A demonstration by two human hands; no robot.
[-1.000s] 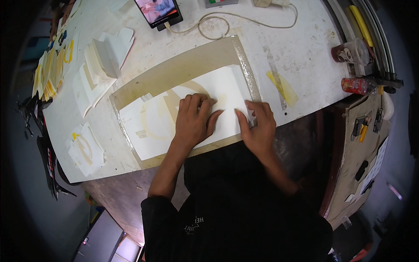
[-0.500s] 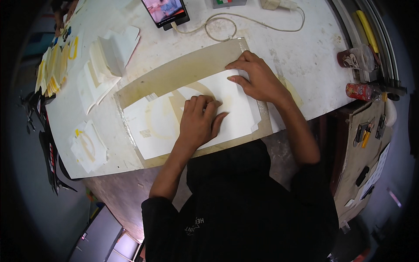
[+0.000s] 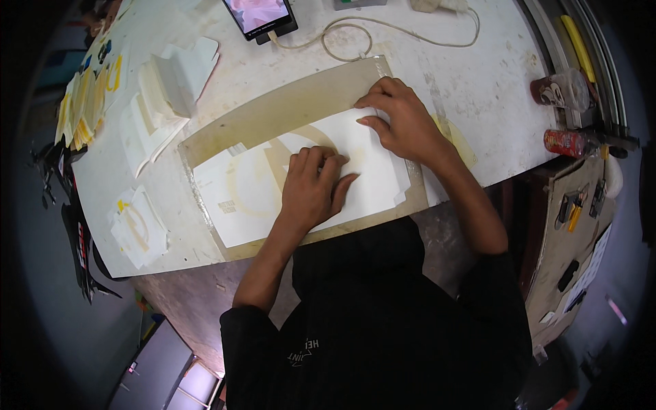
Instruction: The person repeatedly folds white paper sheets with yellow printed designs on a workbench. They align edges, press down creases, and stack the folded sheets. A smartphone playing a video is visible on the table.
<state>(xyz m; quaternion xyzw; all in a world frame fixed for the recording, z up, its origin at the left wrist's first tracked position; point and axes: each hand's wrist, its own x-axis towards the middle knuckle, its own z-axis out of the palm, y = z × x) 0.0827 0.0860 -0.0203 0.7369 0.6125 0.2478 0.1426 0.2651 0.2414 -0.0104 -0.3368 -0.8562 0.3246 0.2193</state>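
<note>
A white sheet of paper or thin card (image 3: 239,184) with a pale beige curved print lies on a beige board (image 3: 253,119) in front of me. Its right end has a crease and a small notched tab near the lower corner. My left hand (image 3: 311,188) rests on the middle of the sheet, fingers bent and the thumb spread away from them. At the sheet's far right corner is my right hand (image 3: 400,119), thumb and forefinger bent around the edge and pinching it. The exact contact under the fingertips is hidden.
Folded white card pieces (image 3: 160,96) stand at the left, with yellow-edged strips (image 3: 82,109) beyond. Small cut papers (image 3: 139,229) lie at the near left. A lit phone (image 3: 260,17) with a cable (image 3: 410,37) is at the back. A plastic cup (image 3: 557,91) and red can (image 3: 564,143) stand right.
Both hands stay almost in place on the sheet, with only a slight shift of the right arm. The picture on the phone screen has changed.
</note>
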